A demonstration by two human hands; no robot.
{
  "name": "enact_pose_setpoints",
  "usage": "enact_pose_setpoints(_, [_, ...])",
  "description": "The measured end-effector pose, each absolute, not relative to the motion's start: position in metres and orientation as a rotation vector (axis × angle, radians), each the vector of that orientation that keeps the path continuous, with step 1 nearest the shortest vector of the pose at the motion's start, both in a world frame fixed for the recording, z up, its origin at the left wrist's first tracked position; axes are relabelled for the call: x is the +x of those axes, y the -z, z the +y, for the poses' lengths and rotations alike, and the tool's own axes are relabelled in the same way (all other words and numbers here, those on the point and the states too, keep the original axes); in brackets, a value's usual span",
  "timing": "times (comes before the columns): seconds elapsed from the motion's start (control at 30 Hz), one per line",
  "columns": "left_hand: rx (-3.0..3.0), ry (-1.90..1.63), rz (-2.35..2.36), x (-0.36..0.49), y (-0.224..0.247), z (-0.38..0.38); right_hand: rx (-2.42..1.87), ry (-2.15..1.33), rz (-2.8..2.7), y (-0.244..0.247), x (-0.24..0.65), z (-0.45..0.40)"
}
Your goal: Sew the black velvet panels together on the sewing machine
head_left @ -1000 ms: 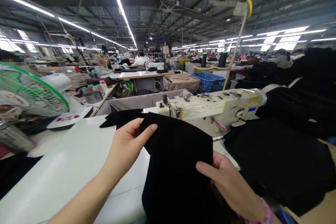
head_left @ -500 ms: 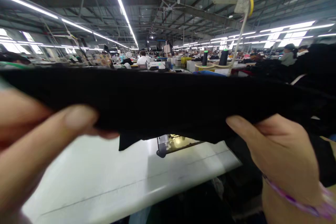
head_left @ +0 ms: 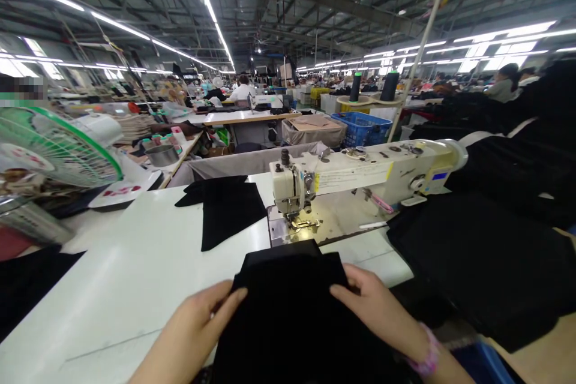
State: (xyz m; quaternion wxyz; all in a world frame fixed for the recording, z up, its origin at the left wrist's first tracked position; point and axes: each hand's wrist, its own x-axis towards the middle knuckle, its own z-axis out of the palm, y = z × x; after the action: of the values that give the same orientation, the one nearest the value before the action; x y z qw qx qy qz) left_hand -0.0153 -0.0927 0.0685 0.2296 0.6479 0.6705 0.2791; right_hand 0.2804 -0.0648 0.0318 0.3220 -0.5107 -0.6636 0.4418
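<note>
Left of my left hand [head_left: 191,324], the worktop [head_left: 135,264] gives a broad open stretch as far as a black cloth [head_left: 33,288]; the electric fan [head_left: 60,147] stands farther forward. A black fabric piece [head_left: 230,210] lies ahead of that hand. The sewing machine [head_left: 369,174] blocks straight ahead, save a low gap under its arm [head_left: 346,165]. A black fabric stack [head_left: 481,264] bars my right.

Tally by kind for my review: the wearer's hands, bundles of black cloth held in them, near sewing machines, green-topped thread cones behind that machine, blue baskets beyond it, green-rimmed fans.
Left hand and right hand: 2
Held black cloth: 1 bundle, layers not countable
Near sewing machine: 1
Thread cones: 2
Blue basket: 1
Green-rimmed fan: 1
Total: 8
</note>
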Motion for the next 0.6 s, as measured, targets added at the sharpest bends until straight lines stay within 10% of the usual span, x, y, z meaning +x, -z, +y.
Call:
enact_pose_setpoints(0.37, [2.071, -0.101, 2.034, -0.009, -0.041, -0.021, -1.529, -0.629, -1.793, 0.0, 0.239, -0.01])
enact_pose_setpoints(0.6, [1.905, -1.118, 1.722, -0.004, -0.036, -0.034, -1.375, -0.841, -1.659, 0.003, 0.247, -0.005])
